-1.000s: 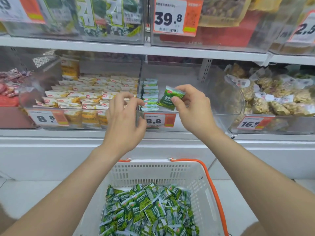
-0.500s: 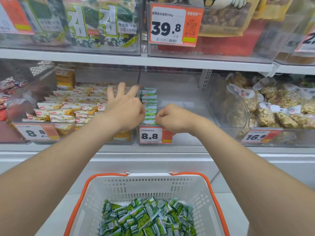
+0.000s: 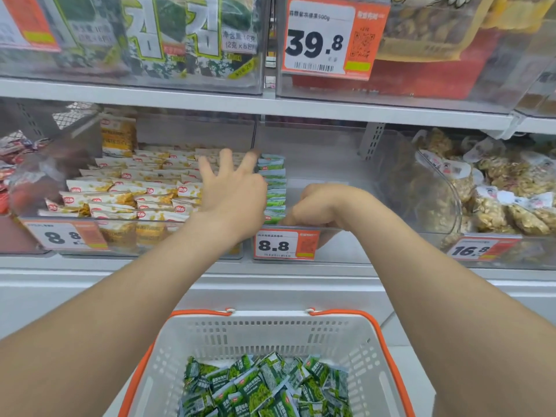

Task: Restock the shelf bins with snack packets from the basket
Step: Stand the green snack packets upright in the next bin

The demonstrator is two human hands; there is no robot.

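Note:
A white basket [image 3: 270, 329] with orange handles sits low in front of me, holding a heap of green snack packets [image 3: 264, 386]. On the shelf, a clear middle bin [image 3: 340, 164] holds one upright row of the same green packets [image 3: 273, 182] along its left wall. My left hand [image 3: 234, 191] is spread open, its fingers steadying the left side of that row. My right hand [image 3: 319, 206] is curled inside the bin's front edge, its fingertips pinching the frontmost green packet [image 3: 272, 218] of the row. Most of that packet is hidden.
The left bin is packed with yellow-and-white packets [image 3: 135, 191]. The right bin holds bagged nut snacks [image 3: 496, 191]. An orange 8.8 price tag [image 3: 285, 245] hangs on the middle bin's front. The shelf above carries seaweed packs [image 3: 168, 40] and a 39.8 tag [image 3: 331, 37].
My right hand carried a green packet down into the middle bin, to the front of the row. My left hand opened and reached forward against the row. The view moved closer to the shelf.

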